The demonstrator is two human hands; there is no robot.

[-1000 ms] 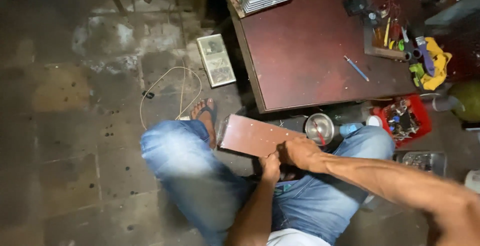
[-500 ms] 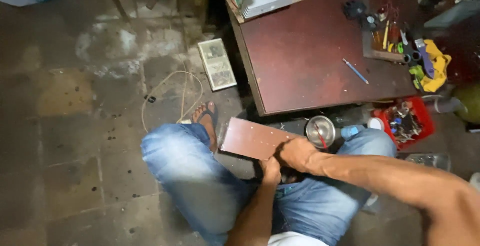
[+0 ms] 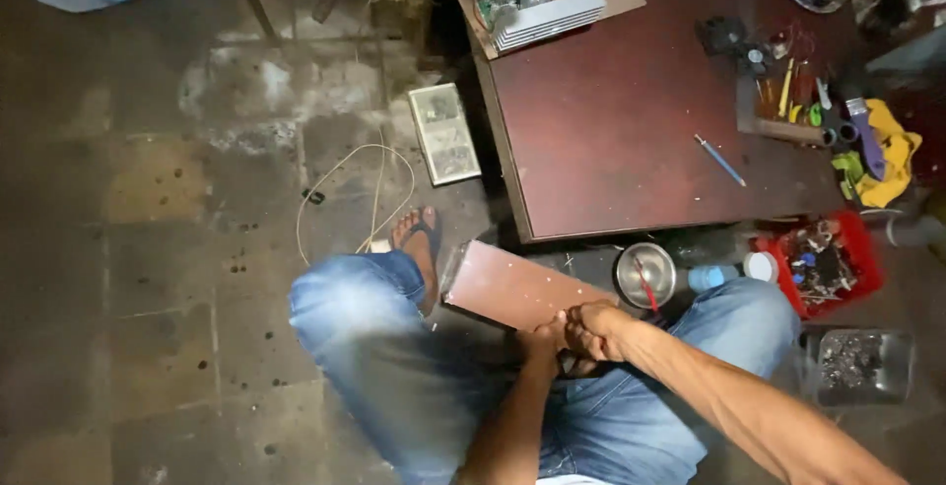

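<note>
While I sit with my left hand (image 3: pixel 540 345) and right hand (image 3: pixel 594 331) both closed on the near end of the reddish-brown board (image 3: pixel 512 291) across my lap, nothing on it looks worked yet.

a flat reddish-brown rectangular panel (image 3: pixel 512 288) — tilted, its near end gripped between the knees, above the floor.

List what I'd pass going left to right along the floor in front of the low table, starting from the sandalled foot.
Sandalled foot → reddish-brown board held by both hands → steel bowl → red tray of small parts.
</note>
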